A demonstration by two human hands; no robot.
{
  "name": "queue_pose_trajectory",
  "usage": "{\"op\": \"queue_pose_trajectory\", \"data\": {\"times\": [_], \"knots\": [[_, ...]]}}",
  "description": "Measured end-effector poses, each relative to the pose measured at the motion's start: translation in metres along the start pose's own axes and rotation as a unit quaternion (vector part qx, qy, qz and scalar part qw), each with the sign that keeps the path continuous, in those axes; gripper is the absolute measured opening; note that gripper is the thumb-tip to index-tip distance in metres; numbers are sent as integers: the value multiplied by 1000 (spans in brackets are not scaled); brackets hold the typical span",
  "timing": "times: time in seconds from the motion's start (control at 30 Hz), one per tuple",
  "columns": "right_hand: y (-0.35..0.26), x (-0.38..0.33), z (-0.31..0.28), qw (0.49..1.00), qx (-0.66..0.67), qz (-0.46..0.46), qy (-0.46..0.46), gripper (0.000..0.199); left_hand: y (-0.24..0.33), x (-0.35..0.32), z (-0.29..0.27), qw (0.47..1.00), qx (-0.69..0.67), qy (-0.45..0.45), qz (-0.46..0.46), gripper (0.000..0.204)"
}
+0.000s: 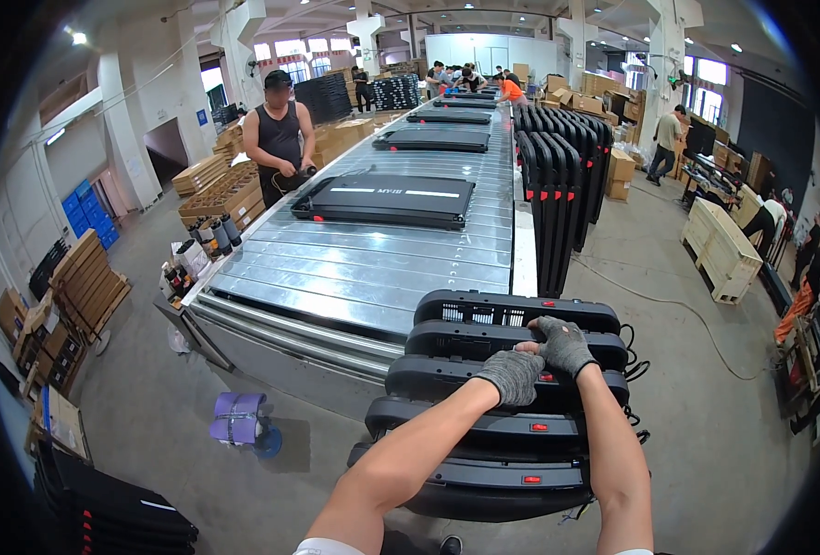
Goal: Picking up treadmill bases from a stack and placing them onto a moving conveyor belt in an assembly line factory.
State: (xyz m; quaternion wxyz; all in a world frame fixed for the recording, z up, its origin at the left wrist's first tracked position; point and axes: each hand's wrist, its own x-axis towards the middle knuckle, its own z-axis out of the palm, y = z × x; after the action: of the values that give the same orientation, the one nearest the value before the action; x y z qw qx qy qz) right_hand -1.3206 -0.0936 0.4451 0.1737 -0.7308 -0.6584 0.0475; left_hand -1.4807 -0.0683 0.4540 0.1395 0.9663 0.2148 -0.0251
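Both hands wear grey fingerless gloves and rest together on a stack of black treadmill units at 5 o'clock in my view. I see my left hand [512, 376] curled over the top edge of the third unit [428, 377], fingers closed on it, and my right hand [565, 344] just beside it at its 1 o'clock, gripping across the second unit [456, 340]. I count five units standing on edge in this stack [484, 435], the two nearest each showing a small red tab. Straight ahead at 12 o'clock runs a long metal roller conveyor [354, 277]; one flat black treadmill [387, 199] lies on it close by, and at least three more lie further along it. At 1 o'clock a row of upright folded treadmills [558, 185] lines the conveyor's edge; I cannot count them exactly. At 11 o'clock a person in a dark sleeveless top [279, 139] stands beside open wooden crates [220, 194] holding packed parts too small to identify. At 7 o'clock a purple roll [237, 418] sits on the floor. At 3 o'clock stands a pale wooden crate [720, 250].
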Motion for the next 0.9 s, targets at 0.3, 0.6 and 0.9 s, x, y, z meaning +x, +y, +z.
{"op": "queue_pose_trajectory", "data": {"times": [0.3, 0.6, 0.9], "knots": [[-1, 1, 2, 1000, 2, 3, -1, 68, -3, 1, 4, 1000, -3, 8, 4, 32], [-6, -1, -3, 1000, -5, 6, -3, 67, -2, -1, -1, 1000, -5, -6, -4, 34], [-3, 0, -11, 999, 17, -17, 28, 56, -7, 5, 2, 1000, -6, 5, 7, 38]]}}
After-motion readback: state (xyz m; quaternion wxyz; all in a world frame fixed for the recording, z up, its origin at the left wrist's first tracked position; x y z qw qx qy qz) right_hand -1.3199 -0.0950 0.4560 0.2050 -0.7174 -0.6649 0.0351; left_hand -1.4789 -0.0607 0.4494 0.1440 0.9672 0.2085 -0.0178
